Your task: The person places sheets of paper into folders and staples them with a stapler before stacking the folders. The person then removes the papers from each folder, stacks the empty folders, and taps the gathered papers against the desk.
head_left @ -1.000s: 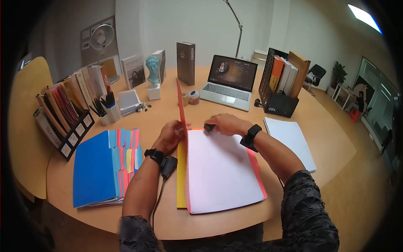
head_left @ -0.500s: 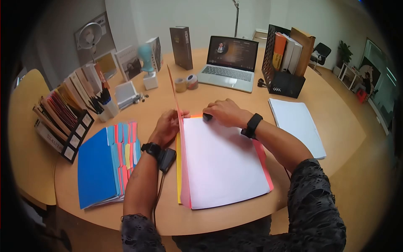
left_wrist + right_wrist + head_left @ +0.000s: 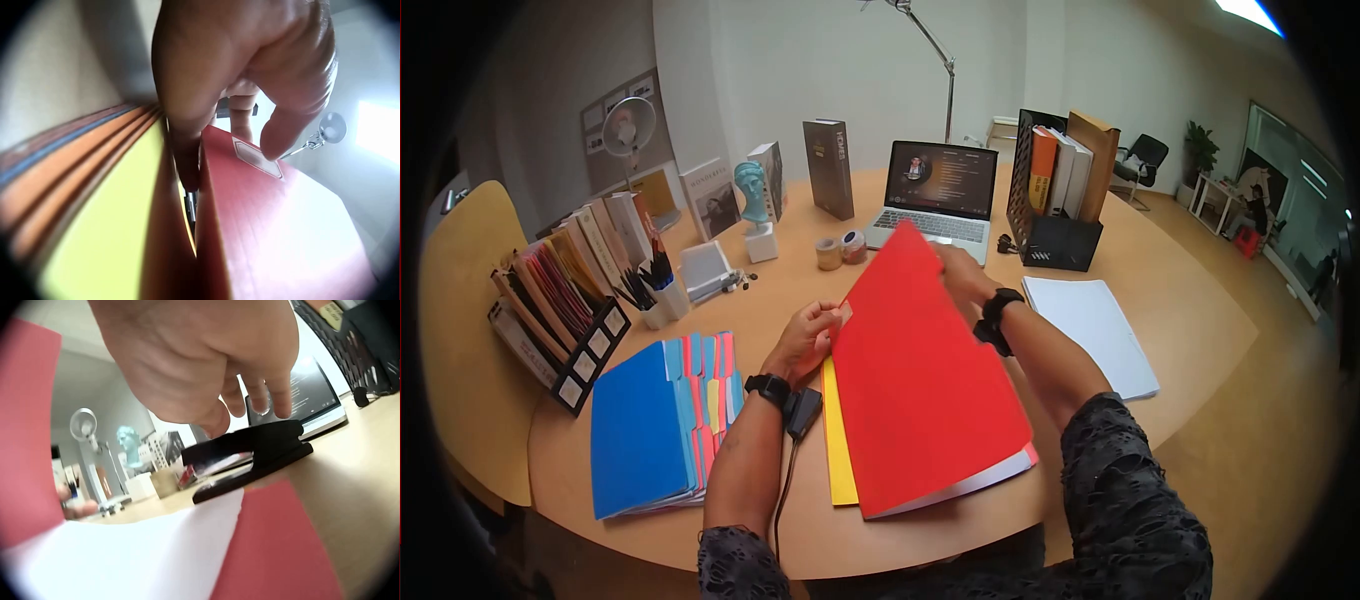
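Observation:
A red folder point(image 3: 925, 375) lies before me in the head view, its cover leaning to the right over white sheets point(image 3: 985, 477). At the upper part of the spine, my left hand point(image 3: 802, 340) pinches the folder; in the left wrist view its thumb point(image 3: 278, 134) is at the cover's label point(image 3: 257, 157). Under the red folder a yellow folder point(image 3: 840, 440) shows along the left side. My right hand point(image 3: 206, 356), partly hidden behind the cover in the head view, grips a black stapler point(image 3: 275, 447) from above, at the sheets' top edge.
Blue and other coloured folders point(image 3: 640, 430) are stacked to the left. White paper point(image 3: 1090, 335) lies to the right. Behind stand a laptop point(image 3: 940, 185), tape rolls point(image 3: 828, 255), a pen holder point(image 3: 665, 300), a teal bust point(image 3: 752, 190) and a black file rack point(image 3: 1060, 245).
The red cover stood upright before; now it has swung right and hides most of the white sheets. My right hand has moved slightly right, behind the cover. The left hand stays at the spine.

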